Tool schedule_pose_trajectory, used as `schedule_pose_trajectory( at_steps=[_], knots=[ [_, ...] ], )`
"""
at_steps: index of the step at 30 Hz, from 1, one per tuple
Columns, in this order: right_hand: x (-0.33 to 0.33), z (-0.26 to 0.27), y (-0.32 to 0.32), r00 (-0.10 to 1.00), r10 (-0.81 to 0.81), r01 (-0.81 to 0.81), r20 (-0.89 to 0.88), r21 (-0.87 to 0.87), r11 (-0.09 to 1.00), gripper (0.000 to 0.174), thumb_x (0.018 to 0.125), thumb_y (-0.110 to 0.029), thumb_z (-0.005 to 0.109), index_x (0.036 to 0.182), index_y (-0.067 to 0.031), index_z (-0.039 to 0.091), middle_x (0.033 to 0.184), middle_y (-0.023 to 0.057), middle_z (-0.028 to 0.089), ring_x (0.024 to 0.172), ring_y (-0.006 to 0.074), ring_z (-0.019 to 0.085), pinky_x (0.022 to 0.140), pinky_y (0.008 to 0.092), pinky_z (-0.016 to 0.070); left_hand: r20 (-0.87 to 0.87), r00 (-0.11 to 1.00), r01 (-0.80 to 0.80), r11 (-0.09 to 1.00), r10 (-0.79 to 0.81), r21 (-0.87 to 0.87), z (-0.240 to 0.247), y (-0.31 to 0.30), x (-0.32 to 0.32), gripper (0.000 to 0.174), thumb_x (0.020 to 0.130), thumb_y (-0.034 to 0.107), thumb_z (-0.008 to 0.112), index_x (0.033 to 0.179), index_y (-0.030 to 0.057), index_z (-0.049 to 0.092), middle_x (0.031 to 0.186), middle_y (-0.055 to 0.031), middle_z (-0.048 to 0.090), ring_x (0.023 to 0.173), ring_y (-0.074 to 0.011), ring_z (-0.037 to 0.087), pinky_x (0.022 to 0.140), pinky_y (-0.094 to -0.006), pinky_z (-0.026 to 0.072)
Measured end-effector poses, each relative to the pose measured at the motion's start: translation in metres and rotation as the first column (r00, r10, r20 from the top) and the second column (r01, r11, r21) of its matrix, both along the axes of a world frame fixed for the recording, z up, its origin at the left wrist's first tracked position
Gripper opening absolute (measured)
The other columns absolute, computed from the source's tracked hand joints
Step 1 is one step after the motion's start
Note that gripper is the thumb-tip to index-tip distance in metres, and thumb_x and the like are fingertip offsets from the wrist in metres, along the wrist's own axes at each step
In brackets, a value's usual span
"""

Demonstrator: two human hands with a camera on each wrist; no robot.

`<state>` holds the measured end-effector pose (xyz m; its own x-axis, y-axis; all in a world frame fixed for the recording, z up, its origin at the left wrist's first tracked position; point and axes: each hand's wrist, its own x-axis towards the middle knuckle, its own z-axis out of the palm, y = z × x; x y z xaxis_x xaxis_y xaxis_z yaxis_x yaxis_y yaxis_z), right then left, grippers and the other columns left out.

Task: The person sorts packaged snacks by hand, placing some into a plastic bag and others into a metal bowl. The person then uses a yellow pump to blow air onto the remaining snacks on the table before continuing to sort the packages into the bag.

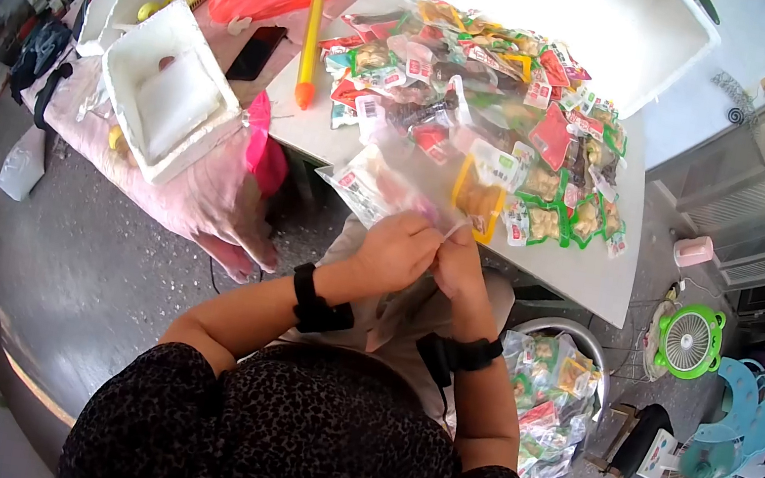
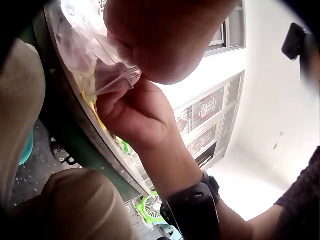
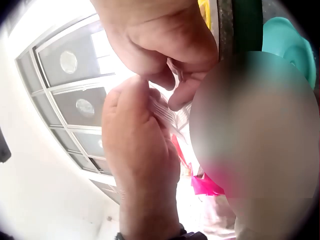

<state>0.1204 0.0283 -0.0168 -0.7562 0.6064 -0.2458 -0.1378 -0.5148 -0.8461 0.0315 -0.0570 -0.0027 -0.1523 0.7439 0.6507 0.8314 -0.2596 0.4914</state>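
Note:
A clear plastic bag [image 1: 380, 189] with printed packets showing through it lies over the near edge of the white table [image 1: 586, 281]. My left hand [image 1: 397, 253] pinches the bag's gathered near edge with curled fingers. Right beside it, my right hand [image 1: 460, 266] pinches the same edge, the two hands almost meeting. In the left wrist view, stretched, creased plastic [image 2: 120, 80] runs between the hands. From the right wrist, ribbed folds of the bag [image 3: 170, 116] show between thumb and fingers. A yellow-edged packet [image 1: 479, 199] lies just beyond the right hand.
Many sealed snack packets [image 1: 557, 147] are heaped on the table before a white foam box [image 1: 577, 20]. A metal basin [image 1: 603, 374] of packets stands low on the right. To the left are an empty foam box [image 1: 170, 95], a phone [image 1: 257, 53] and a yellow-orange stick [image 1: 311, 38].

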Motion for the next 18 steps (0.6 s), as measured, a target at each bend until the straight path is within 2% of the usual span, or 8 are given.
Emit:
schedule_pose_trajectory(
  at_steps=[3,6,9,12,15,16,18],
  knots=[
    [0.013,-0.013,0.001,0.981,0.037,-0.064,0.192,0.133,0.989,0.035,0.075,0.001,0.045,0.109,-0.0027,0.044,0.094,0.0043,0.054,0.076,0.0123,0.054,0.060,0.0225,0.0452,0.009,1.000,0.014,0.999,-0.013,-0.034,-0.001,-0.005,-0.001,0.008,0.066,0.004,0.055,0.074,0.0037,0.053,0.070,-0.0103,0.049,0.066,-0.0272,0.050,0.056,-0.0349,0.0417],
    [0.003,-0.043,-0.010,1.000,-0.023,0.023,-0.008,0.059,0.998,0.031,0.073,-0.001,0.047,0.104,-0.0032,0.048,0.089,0.0054,0.055,0.072,0.0130,0.055,0.055,0.0229,0.0452,0.008,1.000,0.019,0.998,-0.019,-0.054,-0.009,-0.007,0.002,0.008,0.066,0.004,0.054,0.074,0.0035,0.052,0.069,-0.0105,0.048,0.065,-0.0276,0.049,0.056,-0.0355,0.0414],
    [-0.012,-0.051,-0.009,0.999,0.013,-0.011,0.046,-0.057,0.998,0.025,0.071,0.000,0.047,0.095,-0.0030,0.052,0.083,0.0055,0.055,0.066,0.0117,0.054,0.050,0.0226,0.0431,-0.010,1.000,-0.017,0.997,0.016,-0.075,-0.012,-0.009,-0.004,0.008,0.067,0.004,0.054,0.075,0.0030,0.052,0.069,-0.0109,0.048,0.066,-0.0284,0.049,0.056,-0.0356,0.0412],
    [-0.015,-0.036,-0.007,0.965,0.127,-0.161,0.229,0.138,0.977,0.022,0.076,-0.002,0.049,0.098,-0.0008,0.052,0.083,0.0047,0.056,0.070,0.0133,0.054,0.055,0.0225,0.0433,0.026,1.000,-0.014,0.997,0.016,-0.076,-0.015,-0.012,-0.011,0.009,0.069,0.004,0.053,0.078,0.0020,0.053,0.071,-0.0115,0.050,0.066,-0.0290,0.049,0.057,-0.0347,0.0412],
    [-0.003,-0.019,-0.008,0.925,0.077,-0.227,0.372,0.377,0.898,0.016,0.077,-0.008,0.050,0.091,-0.0003,0.050,0.077,0.0052,0.054,0.062,0.0108,0.052,0.051,0.0215,0.0411,0.142,0.990,0.019,0.998,-0.009,-0.068,-0.006,-0.019,-0.014,0.010,0.071,0.002,0.052,0.081,0.0009,0.053,0.073,-0.0115,0.051,0.066,-0.0283,0.050,0.059,-0.0328,0.0413],
    [0.006,-0.021,-0.009,0.956,-0.052,-0.082,0.289,0.430,0.899,0.021,0.078,-0.012,0.051,0.095,-0.0005,0.049,0.079,0.0054,0.054,0.064,0.0112,0.052,0.052,0.0218,0.0414,0.176,0.984,0.010,0.997,0.003,-0.074,-0.002,-0.020,-0.015,0.011,0.071,0.001,0.052,0.082,0.0005,0.053,0.074,-0.0115,0.051,0.066,-0.0279,0.050,0.059,-0.0322,0.0413],
    [0.025,-0.027,-0.013,0.949,-0.297,0.206,0.109,0.498,0.842,0.030,0.080,-0.021,0.053,0.102,-0.0008,0.047,0.084,0.0057,0.054,0.068,0.0121,0.053,0.054,0.0224,0.0420,0.242,0.970,0.000,0.998,0.016,-0.065,0.003,-0.022,-0.015,0.012,0.071,-0.001,0.052,0.083,0.0002,0.053,0.074,-0.0113,0.052,0.066,-0.0271,0.050,0.059,-0.0314,0.0411]
  ],
)
